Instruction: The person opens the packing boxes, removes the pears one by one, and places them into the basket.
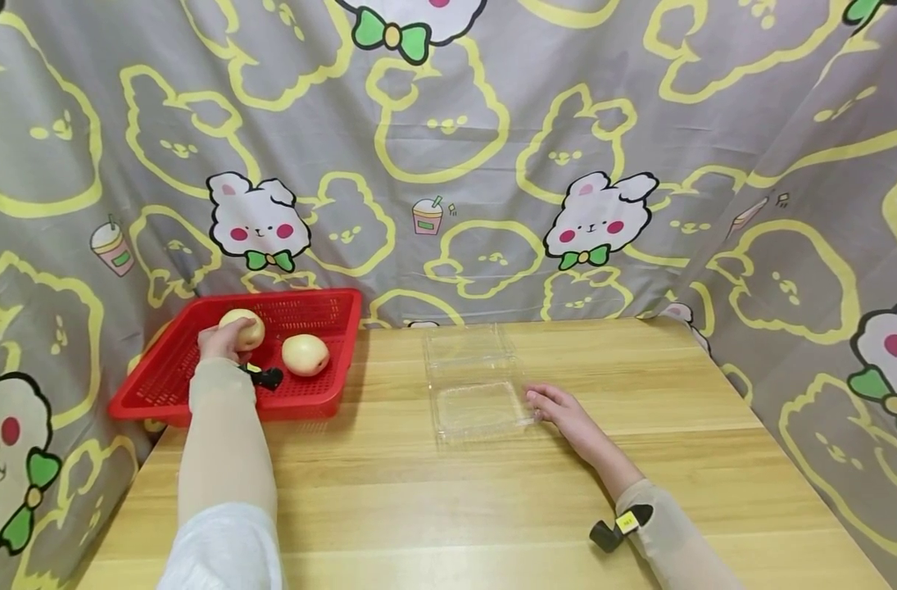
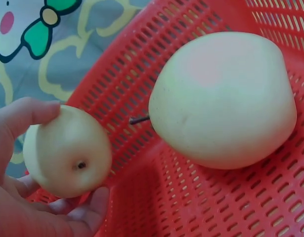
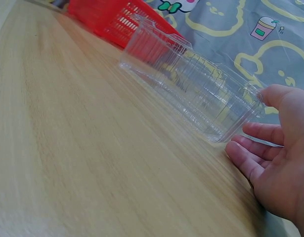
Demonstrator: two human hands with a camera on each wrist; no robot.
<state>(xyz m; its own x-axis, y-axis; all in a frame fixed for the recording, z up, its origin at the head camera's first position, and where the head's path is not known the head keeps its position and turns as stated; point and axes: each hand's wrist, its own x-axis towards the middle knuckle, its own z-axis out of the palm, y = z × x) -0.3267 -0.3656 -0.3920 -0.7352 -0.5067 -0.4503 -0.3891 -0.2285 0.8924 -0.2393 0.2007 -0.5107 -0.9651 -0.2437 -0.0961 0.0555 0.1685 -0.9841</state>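
Note:
My left hand [image 1: 223, 339] is over the red plastic basket [image 1: 348, 352], gripping a pale yellow pear [image 2: 67, 148] with the thumb on one side and fingers on the other. Beside it in the basket lies a second pear [image 1: 305, 355]; its dark stem shows in the left wrist view. A clear plastic clamshell box [image 1: 477, 406] stands on the table with its lid raised toward the back. At the box's right side is my right hand [image 1: 566, 414], its thumb touching the corner of the rim and its fingers loosely bent beside the wall [image 3: 191, 94].
The light wooden table [image 1: 433, 508] carries the basket at its back left and the box near the back middle. A grey curtain [image 1: 492, 106] printed with bunnies hangs behind and along both sides. Each wrist wears a small black camera [image 1: 610, 533].

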